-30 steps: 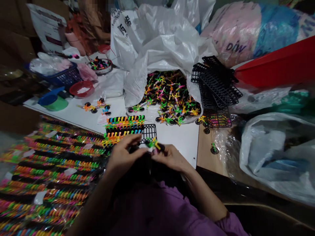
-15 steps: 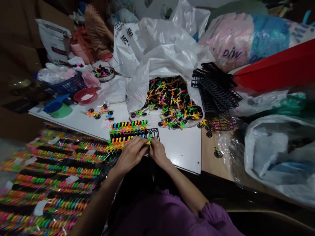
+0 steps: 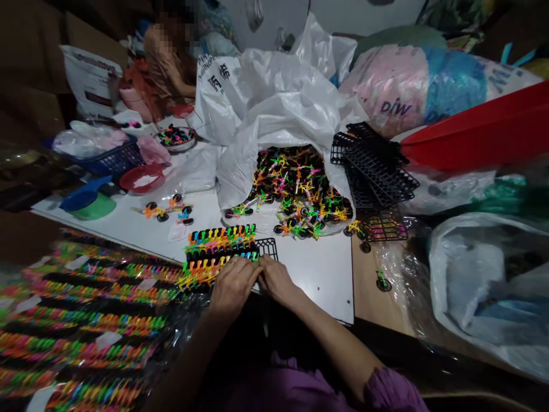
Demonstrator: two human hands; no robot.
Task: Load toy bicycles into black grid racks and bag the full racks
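Observation:
My left hand (image 3: 234, 283) and my right hand (image 3: 277, 279) are side by side at the near edge of a black grid tray (image 3: 268, 247) on the white table (image 3: 317, 269). The tray holds rows of small neon toy bicycles (image 3: 217, 252). Both hands have their fingers curled and pressed down at the tray's front row, where the fingertips meet. What the fingers grip is hidden under them. A white plastic bag (image 3: 274, 114) lies open behind the tray, spilling a heap of loose toy bicycles (image 3: 298, 191).
Wrapped, filled trays (image 3: 94, 320) are stacked at the left. Empty black grid trays (image 3: 377, 169) are piled at the right, beside a red bin (image 3: 480, 131) and clear bags (image 3: 489, 280). Bowls (image 3: 141, 178) and a blue basket (image 3: 107, 151) stand at the back left, near a seated person (image 3: 167, 57).
My hands moved from my lap forward to the tray, carrying a green toy bicycle to its front row. They now press down there, and the bicycle no longer shows.

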